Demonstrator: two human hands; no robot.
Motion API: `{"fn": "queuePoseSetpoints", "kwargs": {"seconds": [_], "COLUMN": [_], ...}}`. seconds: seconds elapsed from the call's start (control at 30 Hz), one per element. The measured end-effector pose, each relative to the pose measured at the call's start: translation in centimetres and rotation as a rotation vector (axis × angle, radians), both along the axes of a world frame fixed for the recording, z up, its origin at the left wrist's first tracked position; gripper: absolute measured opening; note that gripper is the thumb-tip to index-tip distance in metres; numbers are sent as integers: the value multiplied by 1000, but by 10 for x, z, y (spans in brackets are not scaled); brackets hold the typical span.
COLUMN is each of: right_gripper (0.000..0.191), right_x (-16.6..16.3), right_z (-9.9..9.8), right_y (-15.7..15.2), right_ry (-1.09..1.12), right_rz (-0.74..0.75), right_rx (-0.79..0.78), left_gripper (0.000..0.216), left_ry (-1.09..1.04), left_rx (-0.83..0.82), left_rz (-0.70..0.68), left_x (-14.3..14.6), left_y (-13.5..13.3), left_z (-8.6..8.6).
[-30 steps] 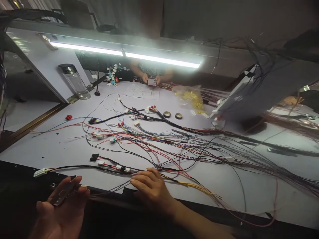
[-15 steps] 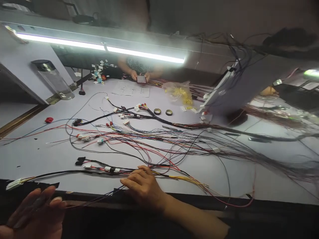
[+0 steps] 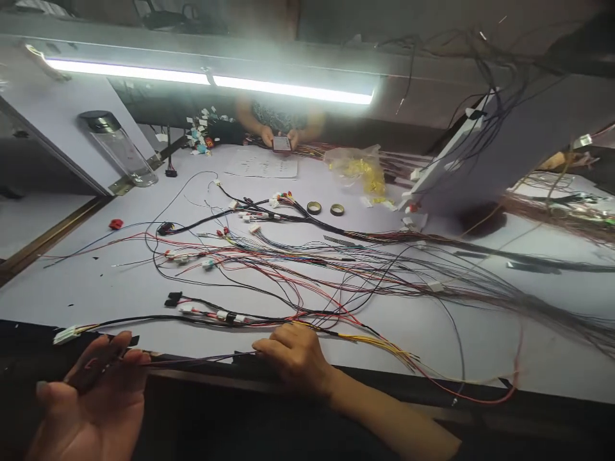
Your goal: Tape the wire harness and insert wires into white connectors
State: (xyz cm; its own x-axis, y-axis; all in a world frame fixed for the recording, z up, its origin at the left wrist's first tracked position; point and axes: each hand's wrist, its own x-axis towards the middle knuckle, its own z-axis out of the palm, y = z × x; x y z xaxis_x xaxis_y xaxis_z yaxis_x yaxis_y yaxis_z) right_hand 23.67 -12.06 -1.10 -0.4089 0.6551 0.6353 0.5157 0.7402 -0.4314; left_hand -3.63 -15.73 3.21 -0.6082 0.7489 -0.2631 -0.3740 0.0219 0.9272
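My right hand is closed around a few thin dark wires at the front edge of the table. These wires stretch left towards my left hand, which is palm up with its thumb apart and fingers loosely bent. Whether the wire ends rest on its fingers is hard to see. Just above the left fingers lies a white connector on a black-sleeved cable. Behind my right hand are white inline connectors, black connectors and a yellow wire bundle.
Long loose wires and a black-taped harness spread across the table. Farther back are two tape rolls, a bag of yellow parts, a paper sheet and a glass bottle. Another person's hands hold a flat device.
The view has shifted, so the table sits further right in the picture. My left hand has risen slightly, and the wires between my hands run more level. My right hand keeps its grip.
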Motion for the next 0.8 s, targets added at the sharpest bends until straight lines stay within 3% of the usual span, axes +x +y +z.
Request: {"fn": "queuePoseSetpoints", "kwargs": {"seconds": [0.17,0.43,0.8], "right_gripper": [16,13,12], "right_x": [-2,-1,-6], "right_z": [0,-1,-6], "right_y": [-1,-2,-1], "right_ry": [43,29,53], "right_rz": [-3,12,-13], "right_rx": [-10,-49,-3], "left_gripper": [35,41,35], "left_ry": [-29,-83,-114], "left_rx": [23,19,10], "left_rz": [49,75,85], "left_x": [18,17,8], "left_y": [10,12,13], "left_z": [15,16,-2]}}
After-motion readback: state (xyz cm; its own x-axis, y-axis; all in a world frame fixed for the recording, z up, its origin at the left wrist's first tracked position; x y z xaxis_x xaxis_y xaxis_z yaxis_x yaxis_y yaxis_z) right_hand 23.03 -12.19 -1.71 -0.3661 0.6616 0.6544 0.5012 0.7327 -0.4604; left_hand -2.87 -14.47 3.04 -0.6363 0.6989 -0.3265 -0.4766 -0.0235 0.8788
